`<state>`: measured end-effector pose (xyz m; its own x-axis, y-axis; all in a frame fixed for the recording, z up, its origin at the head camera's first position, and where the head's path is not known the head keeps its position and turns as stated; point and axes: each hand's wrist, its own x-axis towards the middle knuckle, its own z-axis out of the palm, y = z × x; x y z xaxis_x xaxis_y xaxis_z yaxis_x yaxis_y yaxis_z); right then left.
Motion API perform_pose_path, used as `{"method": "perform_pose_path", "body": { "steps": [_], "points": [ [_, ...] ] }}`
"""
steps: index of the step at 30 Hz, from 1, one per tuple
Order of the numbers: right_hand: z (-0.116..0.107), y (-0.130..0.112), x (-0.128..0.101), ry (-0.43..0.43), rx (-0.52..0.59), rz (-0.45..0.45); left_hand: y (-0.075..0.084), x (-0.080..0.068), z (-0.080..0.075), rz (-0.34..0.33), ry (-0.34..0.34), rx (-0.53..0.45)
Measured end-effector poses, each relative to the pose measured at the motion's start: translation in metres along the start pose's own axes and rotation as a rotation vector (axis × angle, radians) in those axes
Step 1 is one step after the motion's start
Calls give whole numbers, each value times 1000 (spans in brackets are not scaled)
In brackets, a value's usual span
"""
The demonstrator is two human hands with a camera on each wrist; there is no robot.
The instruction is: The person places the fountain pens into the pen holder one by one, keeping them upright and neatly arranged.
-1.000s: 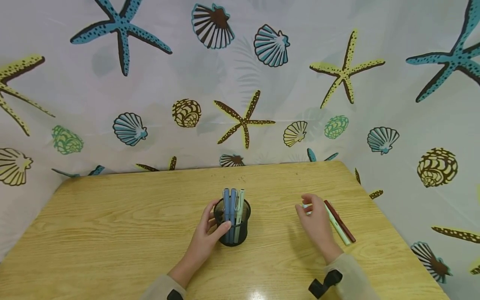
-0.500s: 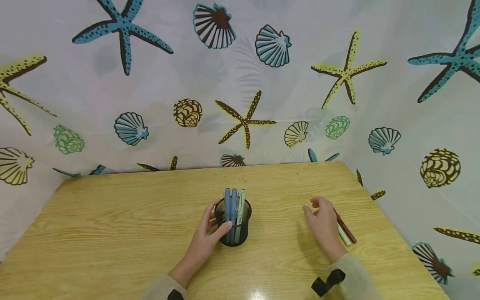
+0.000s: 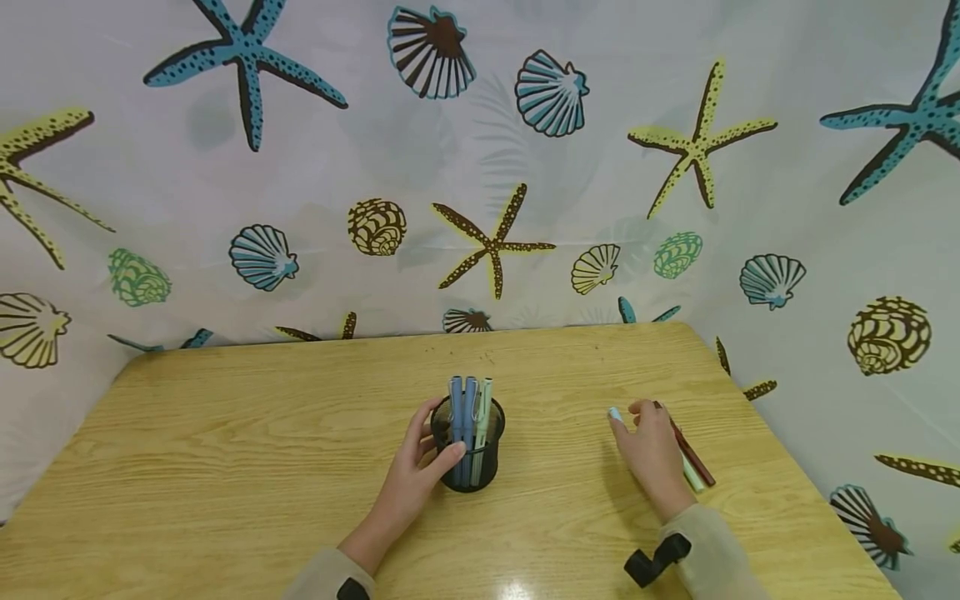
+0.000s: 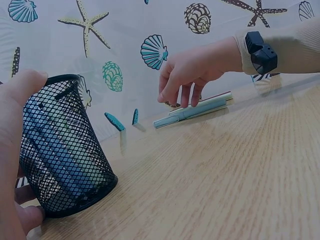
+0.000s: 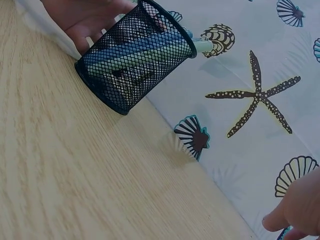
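Observation:
A black mesh pen cup stands mid-table with two blue pens and a pale green one inside. My left hand grips it, thumb on the near side and fingers round the left; the left wrist view shows the cup against my thumb. To the right, a pale green pen and a dark red pen lie side by side. My right hand hovers over them with its fingertips down on the pens, thumb off them.
The wooden table is closed in on three sides by a white curtain printed with starfish and shells. The right table edge lies close beyond the two pens. A black strap sits on my right wrist.
My right hand has slid a little to the right, further over the two lying pens. The left hand and the cup have stayed put.

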<state>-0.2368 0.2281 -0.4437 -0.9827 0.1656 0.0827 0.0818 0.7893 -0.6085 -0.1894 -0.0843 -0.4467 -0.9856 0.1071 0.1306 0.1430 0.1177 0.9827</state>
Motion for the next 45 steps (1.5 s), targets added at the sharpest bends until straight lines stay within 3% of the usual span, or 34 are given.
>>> {"method": "perform_pose_path", "body": {
  "steps": [26,45],
  "points": [
    [10,8,10,-40,-150,46,-1,0,1,0,5,-1],
    [14,8,18,-67,-110,63,2,0,-1,-6,3,7]
  ]
}}
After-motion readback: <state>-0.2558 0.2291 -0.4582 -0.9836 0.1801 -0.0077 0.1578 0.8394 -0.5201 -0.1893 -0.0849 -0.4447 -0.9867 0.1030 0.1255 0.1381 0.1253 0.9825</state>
